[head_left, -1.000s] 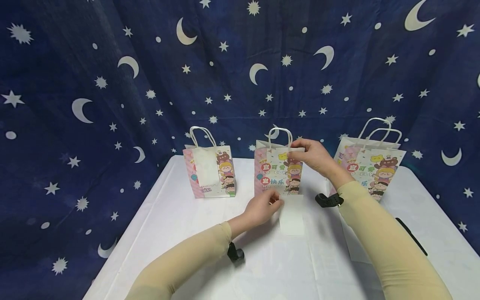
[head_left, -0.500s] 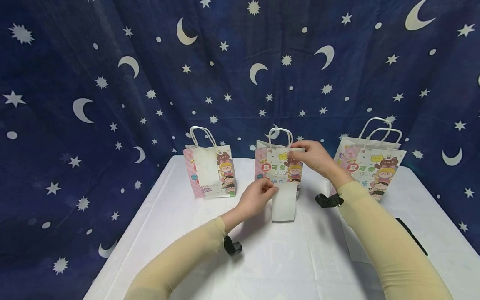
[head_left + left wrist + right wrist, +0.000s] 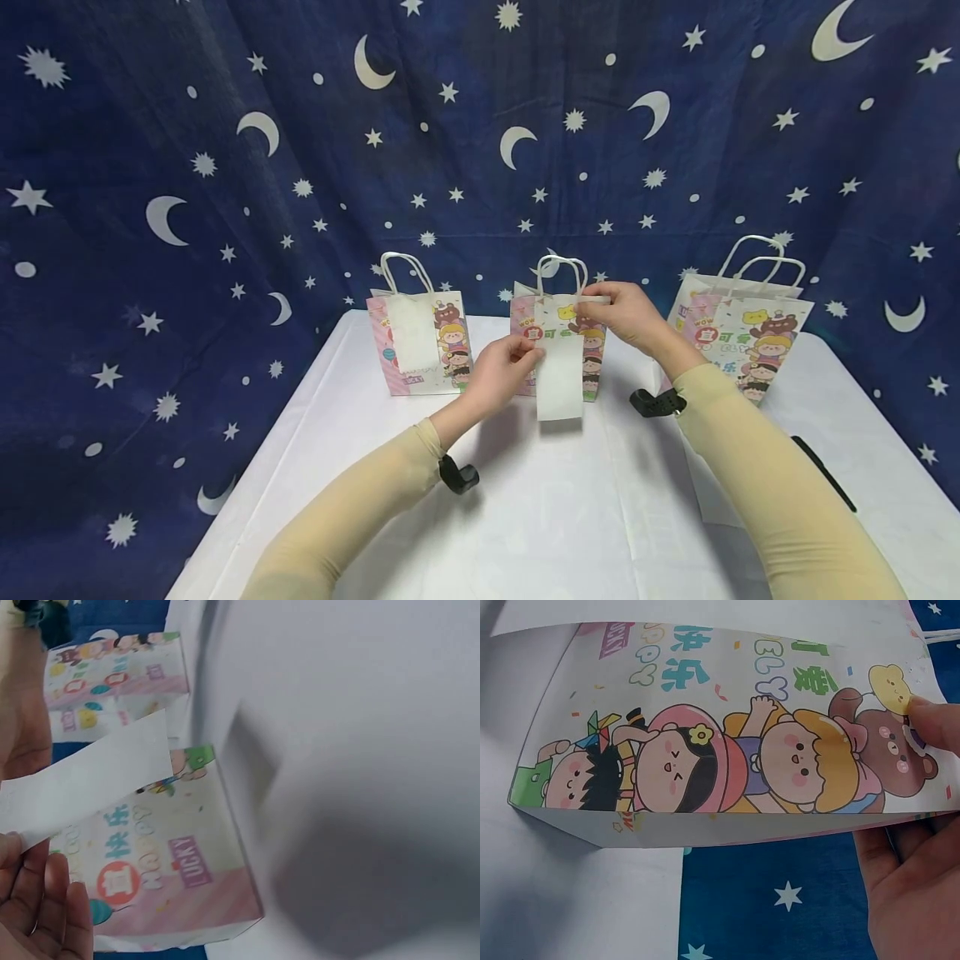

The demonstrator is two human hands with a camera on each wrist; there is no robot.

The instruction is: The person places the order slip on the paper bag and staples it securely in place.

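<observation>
My left hand (image 3: 497, 373) pinches a white paper strip (image 3: 559, 379) by its left edge, in front of the middle gift bag (image 3: 593, 354). In the left wrist view the strip (image 3: 97, 776) slants across the bag's printed front, thumb on top and fingers beneath. The bag is paper, pink and white, with cartoon figures and twisted white handles. At its upper right rim my right hand (image 3: 628, 314) grips the side, thumb on the printed front. The right wrist view shows this thumb (image 3: 937, 726) on the bear print, fingers behind the bag wall.
A matching bag (image 3: 450, 367) stands at left with a white strip (image 3: 415, 333) on its front. Another bag (image 3: 761, 346) stands at right, partly behind the right forearm. A thin black object (image 3: 823, 472) lies on the white table (image 3: 570, 517). A starry dark-blue cloth (image 3: 450, 125) hangs behind.
My left hand has raised the white strip from low before the middle bag and moved it slightly left, up over the bag's front. The right hand has kept its grip on the bag.
</observation>
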